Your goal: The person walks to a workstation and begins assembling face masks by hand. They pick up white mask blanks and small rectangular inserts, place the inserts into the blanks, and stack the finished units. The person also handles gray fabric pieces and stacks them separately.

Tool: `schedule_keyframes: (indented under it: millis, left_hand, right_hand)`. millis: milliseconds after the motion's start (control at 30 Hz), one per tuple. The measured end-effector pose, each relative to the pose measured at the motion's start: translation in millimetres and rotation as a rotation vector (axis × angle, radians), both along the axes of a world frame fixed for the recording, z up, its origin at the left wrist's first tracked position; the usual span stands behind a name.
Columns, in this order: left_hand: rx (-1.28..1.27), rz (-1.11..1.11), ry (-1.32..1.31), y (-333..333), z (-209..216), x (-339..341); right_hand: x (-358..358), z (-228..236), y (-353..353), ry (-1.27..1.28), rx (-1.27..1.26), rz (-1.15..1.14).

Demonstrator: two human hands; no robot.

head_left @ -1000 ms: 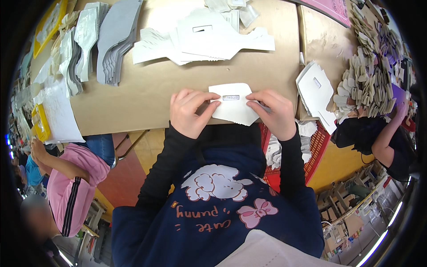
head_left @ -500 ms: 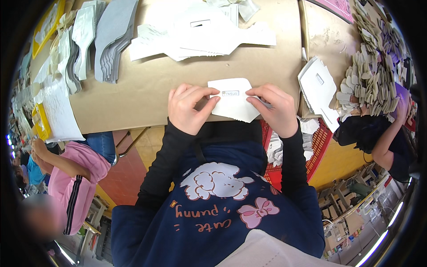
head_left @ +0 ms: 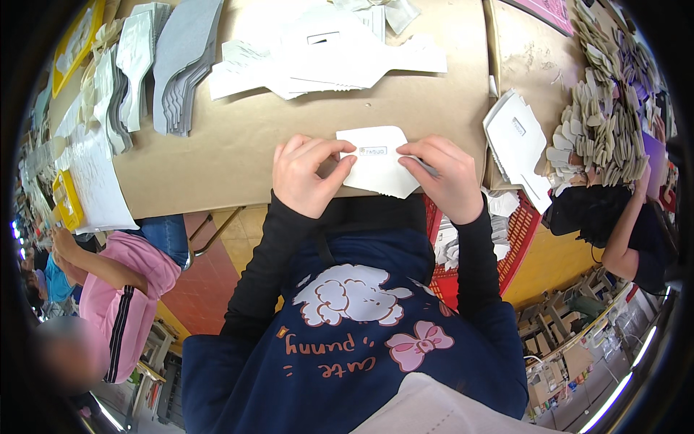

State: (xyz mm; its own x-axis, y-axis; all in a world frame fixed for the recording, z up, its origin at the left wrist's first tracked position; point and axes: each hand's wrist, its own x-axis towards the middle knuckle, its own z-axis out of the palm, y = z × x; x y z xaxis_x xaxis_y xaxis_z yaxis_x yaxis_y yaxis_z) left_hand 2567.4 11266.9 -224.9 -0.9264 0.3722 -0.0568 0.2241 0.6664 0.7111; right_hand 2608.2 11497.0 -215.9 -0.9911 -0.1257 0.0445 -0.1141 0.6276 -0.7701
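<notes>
A white cut piece [head_left: 379, 173] lies at the near edge of the brown-covered table, its bottom corner reaching past the edge. On it sits a small rectangular label [head_left: 374, 152] with a dark outline and print. My left hand [head_left: 307, 173] is closed in a pinch at the label's left end, thumb and index finger on the piece. Opposite, my right hand [head_left: 448, 177] pinches at the label's right end, with part of the piece hidden under its fingers. Whether the label is stuck down or loose, I cannot tell.
Large white cut pieces [head_left: 336, 54] are stacked at the back; grey stacks [head_left: 184, 65] stand left. At right lie labelled white pieces [head_left: 517, 137] and many small beige pieces [head_left: 600, 130]. A red crate [head_left: 517, 239] holds white scraps below. People sit at both sides.
Both hands and the white piece have shifted very slightly left, with the same pinch kept. At the far right, another person's arm has moved a little.
</notes>
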Motion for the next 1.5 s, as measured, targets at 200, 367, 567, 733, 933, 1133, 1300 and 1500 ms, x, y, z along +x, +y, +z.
schedule_keyframes:
  millis: [200,367,567,733,933,1133,1300,1500]
  left_hand:
    - [-0.027,-0.002,-0.025,2.9,5.2,-1.4]
    - [-0.061,0.033,-0.034,7.6,8.5,-0.6]
    - [-0.115,0.063,-0.051,13.9,10.7,3.7]
    - [-0.256,0.127,0.104,12.4,8.5,6.0]
    - [-0.201,0.154,0.014,8.5,2.5,7.8]
    - [-0.173,0.185,0.020,8.1,0.0,9.2]
    - [-0.171,0.183,0.031,7.9,0.6,10.5]
    - [-0.109,0.080,0.164,4.7,-10.7,10.1]
  right_hand:
    - [-0.7,-1.0,-1.2,0.011,0.022,0.022]
    - [-1.4,-0.1,-4.4,0.003,0.031,0.019]
    - [0.6,3.6,-16.2,-0.044,0.155,-0.055]
    - [0.6,5.6,-17.4,0.073,0.323,-0.107]
    - [-4.7,4.4,-29.9,0.056,0.312,-0.089]
    - [-6.7,2.9,-34.7,0.050,0.339,-0.106]
    - [1.0,4.0,-9.8,0.030,0.360,-0.142]
    - [5.8,1.2,-3.1,0.045,0.330,-0.115]
